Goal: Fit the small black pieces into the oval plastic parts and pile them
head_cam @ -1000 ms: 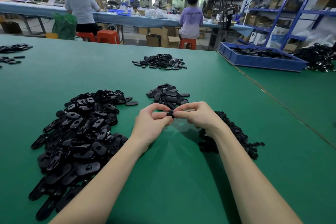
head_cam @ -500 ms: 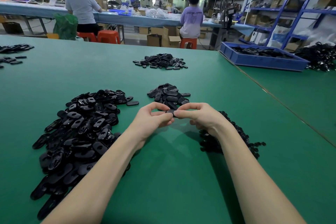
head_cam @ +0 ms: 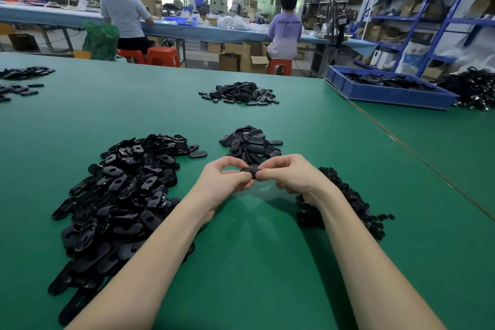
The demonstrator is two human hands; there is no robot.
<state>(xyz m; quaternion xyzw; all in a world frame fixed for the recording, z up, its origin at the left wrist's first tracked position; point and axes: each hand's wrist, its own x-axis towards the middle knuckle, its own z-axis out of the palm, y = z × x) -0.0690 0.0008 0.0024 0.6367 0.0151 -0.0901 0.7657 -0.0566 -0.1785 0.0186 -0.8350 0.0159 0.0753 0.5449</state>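
Factory assembly floor: long green benches (head_cam: 267,262), heaps of black parts (head_cam: 120,195), blue racks (head_cam: 417,19), seated workers (head_cam: 285,27).

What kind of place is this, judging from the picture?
Probably a small factory assembly workshop. Heaps of black oval plastic parts lie on a wide green table, other workers sit on stools at a long bench, and blue shelving holds cartons.

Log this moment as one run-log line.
stage: fitting | left hand: pinching oval plastic part | right hand: pinching same part | unfitted ovals pile: left | small pieces pile: right | finished pile: ahead
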